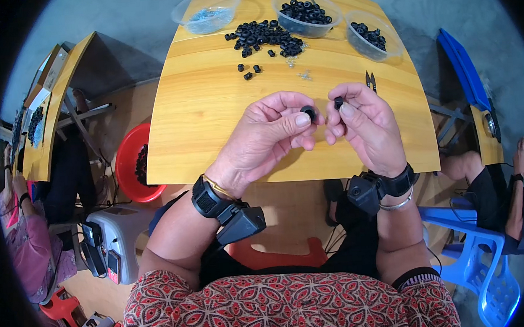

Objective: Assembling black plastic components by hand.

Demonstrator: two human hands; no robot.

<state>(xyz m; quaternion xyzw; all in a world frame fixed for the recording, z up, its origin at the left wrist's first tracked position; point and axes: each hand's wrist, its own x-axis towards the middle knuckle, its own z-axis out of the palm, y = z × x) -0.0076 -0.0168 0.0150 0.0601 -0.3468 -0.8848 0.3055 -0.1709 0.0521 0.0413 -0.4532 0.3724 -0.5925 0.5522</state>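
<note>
Over the near part of the wooden table (206, 119), my left hand (260, 131) pinches a round black plastic piece (308, 112) between thumb and forefinger. Close beside it, my right hand (369, 125) grips a smaller black plastic piece (338, 102); the two pieces are apart. Beyond my hands lies a loose heap of small black parts (267, 37), a few strewn nearer me. Small clear bits (305, 75) are scattered by the heap. A pair of dark snips (371, 82) rests just past my right hand.
Along the far side stand a clear tub (206, 0) of bluish bits, a tub (302, 31) of black rings and a tub (367, 50) of small black parts. A red basin (128, 155) is left of the table. People sit at both sides; a blue stool (474, 259) stands right.
</note>
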